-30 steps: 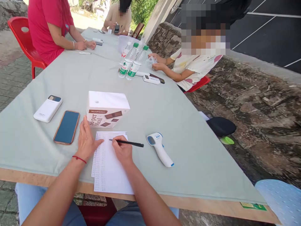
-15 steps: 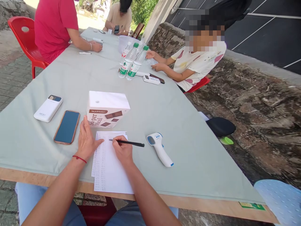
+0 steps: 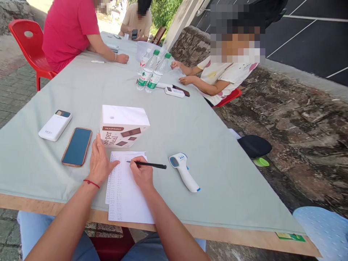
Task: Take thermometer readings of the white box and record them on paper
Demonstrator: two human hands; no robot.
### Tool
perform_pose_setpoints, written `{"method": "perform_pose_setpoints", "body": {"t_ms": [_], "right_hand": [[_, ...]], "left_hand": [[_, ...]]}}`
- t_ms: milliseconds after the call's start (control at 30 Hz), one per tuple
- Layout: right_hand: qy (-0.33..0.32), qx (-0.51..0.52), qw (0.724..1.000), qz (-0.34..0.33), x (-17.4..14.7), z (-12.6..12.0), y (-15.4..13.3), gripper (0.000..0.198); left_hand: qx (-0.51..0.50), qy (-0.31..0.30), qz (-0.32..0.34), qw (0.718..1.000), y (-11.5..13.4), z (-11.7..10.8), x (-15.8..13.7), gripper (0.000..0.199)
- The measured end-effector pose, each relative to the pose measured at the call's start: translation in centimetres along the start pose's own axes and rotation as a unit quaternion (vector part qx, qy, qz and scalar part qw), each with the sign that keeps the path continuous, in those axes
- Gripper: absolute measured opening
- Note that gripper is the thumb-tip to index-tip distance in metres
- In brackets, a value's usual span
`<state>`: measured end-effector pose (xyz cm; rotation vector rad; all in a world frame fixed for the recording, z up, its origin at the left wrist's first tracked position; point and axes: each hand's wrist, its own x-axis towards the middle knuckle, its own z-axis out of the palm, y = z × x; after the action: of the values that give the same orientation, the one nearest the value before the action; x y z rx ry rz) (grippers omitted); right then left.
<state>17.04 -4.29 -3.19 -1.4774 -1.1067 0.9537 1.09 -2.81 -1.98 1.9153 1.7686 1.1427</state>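
My right hand (image 3: 141, 174) grips a black pen (image 3: 149, 165) with its tip on a white sheet of paper (image 3: 127, 197) that bears columns of small writing. My left hand (image 3: 99, 161) lies flat on the sheet's left edge, fingers spread, a red string on the wrist. Just behind both hands stands a white box (image 3: 123, 125) with brown print. A white and blue infrared thermometer (image 3: 183, 172) lies to the right of the pen.
A blue phone (image 3: 77, 146) and a white power bank (image 3: 55, 125) lie left of the box on the pale green tablecloth (image 3: 206, 145). Water bottles (image 3: 150, 70) stand farther back. Three other people sit around the table; a red chair (image 3: 25, 40) is at far left.
My hands hold still. The person in red has slid an arm further right along the table; the person on the right has shifted their hands slightly.
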Motion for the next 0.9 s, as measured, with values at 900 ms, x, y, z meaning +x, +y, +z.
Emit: {"method": "perform_pose_setpoints", "body": {"t_ms": [900], "right_hand": [[0.022,-0.001,1.0,0.003,-0.15,-0.04,-0.69,0.01]], "left_hand": [[-0.011,-0.008,-0.012,1.0,-0.21,0.03,-0.05,0.139]]}}
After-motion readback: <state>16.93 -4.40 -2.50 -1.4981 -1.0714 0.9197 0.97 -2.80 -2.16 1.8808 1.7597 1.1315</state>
